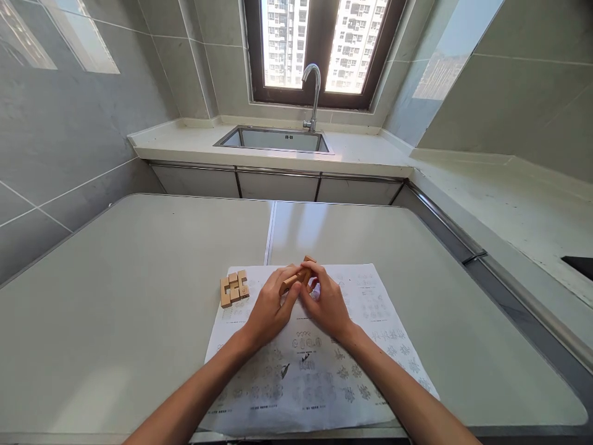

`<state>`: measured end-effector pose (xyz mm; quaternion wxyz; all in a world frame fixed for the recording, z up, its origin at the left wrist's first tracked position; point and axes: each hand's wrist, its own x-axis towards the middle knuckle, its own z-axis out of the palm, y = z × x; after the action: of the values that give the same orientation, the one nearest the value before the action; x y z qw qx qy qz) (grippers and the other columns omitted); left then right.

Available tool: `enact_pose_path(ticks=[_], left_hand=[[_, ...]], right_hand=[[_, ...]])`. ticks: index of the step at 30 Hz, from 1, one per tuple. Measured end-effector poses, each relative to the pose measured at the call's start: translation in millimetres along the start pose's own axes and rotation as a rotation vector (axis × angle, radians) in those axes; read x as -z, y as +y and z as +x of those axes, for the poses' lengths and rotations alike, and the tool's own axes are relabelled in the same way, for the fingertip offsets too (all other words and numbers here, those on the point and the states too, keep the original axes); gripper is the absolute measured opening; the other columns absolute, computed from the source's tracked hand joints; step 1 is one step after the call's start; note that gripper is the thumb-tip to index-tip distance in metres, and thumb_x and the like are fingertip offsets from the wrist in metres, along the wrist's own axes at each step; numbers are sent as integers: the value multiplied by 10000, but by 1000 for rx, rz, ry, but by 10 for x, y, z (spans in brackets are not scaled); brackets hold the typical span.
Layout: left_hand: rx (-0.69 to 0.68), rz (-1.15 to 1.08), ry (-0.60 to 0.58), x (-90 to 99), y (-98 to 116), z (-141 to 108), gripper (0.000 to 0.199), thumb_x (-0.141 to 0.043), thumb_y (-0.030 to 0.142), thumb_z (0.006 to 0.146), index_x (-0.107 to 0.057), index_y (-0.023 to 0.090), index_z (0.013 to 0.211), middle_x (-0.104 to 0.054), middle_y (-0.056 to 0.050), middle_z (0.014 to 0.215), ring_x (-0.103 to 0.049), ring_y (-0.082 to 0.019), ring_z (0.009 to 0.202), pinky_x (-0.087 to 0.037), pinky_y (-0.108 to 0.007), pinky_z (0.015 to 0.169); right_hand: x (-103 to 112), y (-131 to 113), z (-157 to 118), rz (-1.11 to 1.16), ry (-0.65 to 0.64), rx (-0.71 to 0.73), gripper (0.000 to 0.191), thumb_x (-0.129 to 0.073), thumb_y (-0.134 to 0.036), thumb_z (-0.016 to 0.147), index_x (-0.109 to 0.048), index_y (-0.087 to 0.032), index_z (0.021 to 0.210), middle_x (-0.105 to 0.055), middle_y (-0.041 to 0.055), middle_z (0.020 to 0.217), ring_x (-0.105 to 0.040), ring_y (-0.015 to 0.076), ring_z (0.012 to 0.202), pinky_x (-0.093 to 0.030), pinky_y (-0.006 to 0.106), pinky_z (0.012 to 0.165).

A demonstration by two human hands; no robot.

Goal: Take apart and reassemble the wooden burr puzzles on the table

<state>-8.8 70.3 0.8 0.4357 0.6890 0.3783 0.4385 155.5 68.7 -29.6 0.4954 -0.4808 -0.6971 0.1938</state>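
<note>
Both hands meet above the upper part of a printed paper sheet. My left hand is closed on a small group of light wooden blocks, its thumb and fingertips around the left end. Against the right side of the same blocks, my right hand is closed, fingers bent over them. Part of the blocks is hidden by the fingers. To the left, on the sheet's upper left corner, lie several notched wooden blocks set close together.
The sheet lies on a pale table with a seam down its middle. Beyond it are a white counter, a metal sink and a curved faucet below a window. Another counter runs along the right.
</note>
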Motion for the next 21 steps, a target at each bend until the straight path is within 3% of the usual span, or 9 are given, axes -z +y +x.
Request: enact_pose_path(ticks=[6, 16, 21], left_hand=[[-130, 180, 79, -13, 7, -9, 381, -535, 334, 1032, -647, 314, 1396, -584, -121, 1359, -537, -324, 1291, -415, -499, 1128], [-265, 437, 99, -12, -53, -1, 378, -463, 244, 1065, -583, 306, 1418, -611, -95, 1330, -578, -258, 1239, -491, -474, 1060], [-341, 498, 100, -2, -66, 4, 371, -474, 207, 1060, -581, 296, 1404, -656, -80, 1288, -607, -245, 1192, -504, -451, 1020]], right_hand=[[3, -3, -8, -2, -10, -18, 345, -544, -288, 1010, -502, -273, 1352, -694, 91, 1311, -668, 175, 787, -588, 344, 728], [-8, -40, -7, -6, 15, -26, 394, -541, -264, 1002, -484, -264, 1391, -678, 109, 1328, -658, 171, 789, -575, 332, 721], [-13, -17, -7, -52, 27, 52, 370, -543, -243, 995, -492, -257, 1360, -731, 89, 1141, -649, 187, 763, -569, 357, 746]])
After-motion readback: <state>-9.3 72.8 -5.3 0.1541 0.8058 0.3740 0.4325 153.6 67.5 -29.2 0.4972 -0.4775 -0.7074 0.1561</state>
